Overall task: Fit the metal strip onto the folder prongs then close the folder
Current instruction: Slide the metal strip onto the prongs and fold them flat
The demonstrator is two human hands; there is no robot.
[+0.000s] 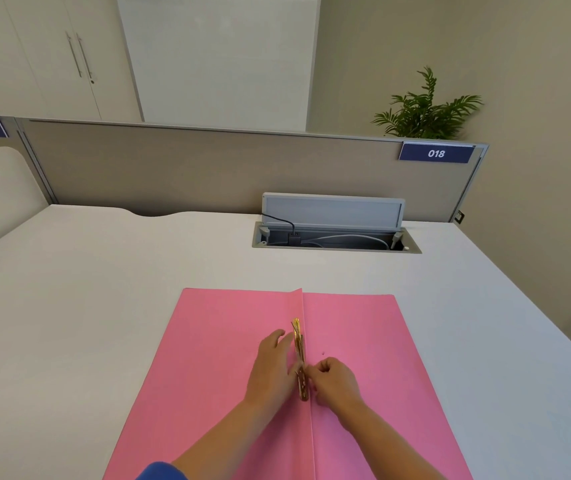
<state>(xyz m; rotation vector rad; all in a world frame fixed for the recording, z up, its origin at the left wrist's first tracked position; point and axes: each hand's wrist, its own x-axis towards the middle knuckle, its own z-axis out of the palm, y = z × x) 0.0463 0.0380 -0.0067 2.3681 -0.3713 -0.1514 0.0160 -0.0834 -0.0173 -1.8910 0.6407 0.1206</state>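
An open pink folder (374, 341) lies flat on the white desk, its crease running away from me. Along the crease sits a gold metal strip (299, 355) on the fastener; a thin gold prong tip sticks up at its far end. My left hand (273, 365) lies flat just left of the strip, fingers pressing against its side. My right hand (334, 379) is curled on the right, with its fingertips pinching the strip near its lower half. The strip's near end shows between the two hands. Whether the prongs pass through the strip is hidden by my fingers.
The white desk (104, 289) extends all around the folder. An open cable tray (336, 237) with a raised lid and wires sits at the back. A grey partition (208, 168) closes the far edge, with a plant (426, 109) behind it.
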